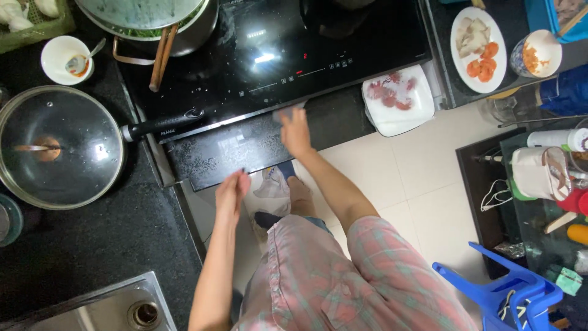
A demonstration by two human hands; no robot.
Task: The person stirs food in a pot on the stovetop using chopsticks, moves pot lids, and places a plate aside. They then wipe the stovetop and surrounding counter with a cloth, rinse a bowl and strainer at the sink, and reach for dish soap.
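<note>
here, right hand (295,130) at black cooktop (275,43)

I count 2 hands: left hand (231,195), right hand (295,130). 1 lidded pan (58,147), 1 big pot (147,24), 1 induction hob (275,49). 2 plates w/ food: square plate (398,101), oval plate (478,49). 2 small bowls: spoon bowl (66,59), sauce bowl (539,54). 1 blue stool (502,294).

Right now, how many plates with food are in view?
2. A square white plate sits on the counter edge right of the cooktop; an oval white plate lies further right, beside a bowl. Others may be hidden off-frame.
</note>
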